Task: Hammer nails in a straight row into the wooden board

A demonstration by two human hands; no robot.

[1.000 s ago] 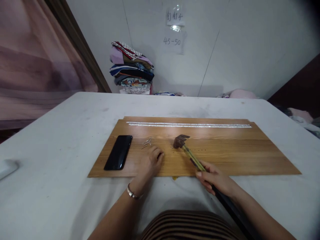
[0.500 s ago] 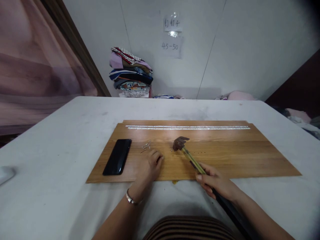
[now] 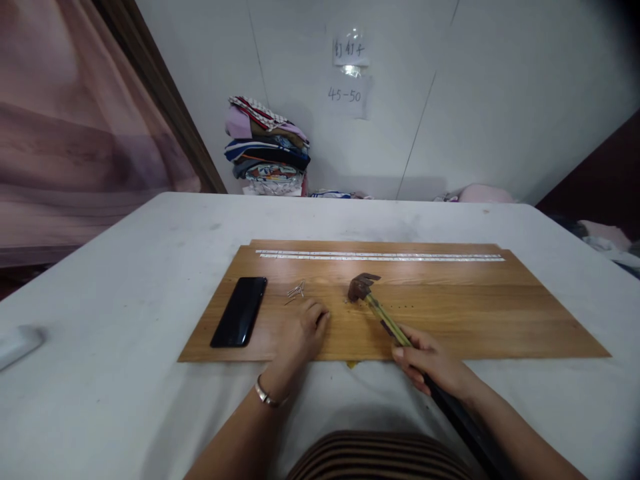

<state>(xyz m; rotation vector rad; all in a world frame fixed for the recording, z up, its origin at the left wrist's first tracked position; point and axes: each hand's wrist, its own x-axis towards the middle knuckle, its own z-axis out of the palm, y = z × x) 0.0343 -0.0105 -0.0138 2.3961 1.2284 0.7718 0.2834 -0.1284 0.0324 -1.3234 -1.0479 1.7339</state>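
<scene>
Two bare forearms reach out over a striped garment (image 3: 360, 460) at the near edge of the view. On the left wrist sits a thin bracelet (image 3: 265, 395). The left hand (image 3: 300, 330) rests on the near edge of a wooden board (image 3: 475, 320). Its fingers (image 3: 317, 317) are curled in loosely with the knuckles up, and whether anything small is pinched under them cannot be told.

The right hand (image 3: 431, 365) lies just off the board's near edge, on the white tabletop (image 3: 125, 300). Its fingers are wrapped tight round the handle of a hammer (image 3: 385, 321). The handle's dark end runs back under the forearm. Its yellow part slants up and to the left across the board, and the rusty head lies on or just above the wood near the middle, to the right of the left hand. A row of tiny dark dots (image 3: 403, 307) shows in the wood just right of the head.

Beyond the left hand lies a small heap of nails (image 3: 296, 290), and left of them a black phone (image 3: 239, 311) lies flat on the board. A pale metallic strip (image 3: 380, 255) runs along the board's far side.

At the tabletop's left edge lies a blurred white object (image 3: 17, 340). Against the far wall is a stack of folded cloth (image 3: 267, 150), and above it a paper note (image 3: 346, 95) reads "45-50".
</scene>
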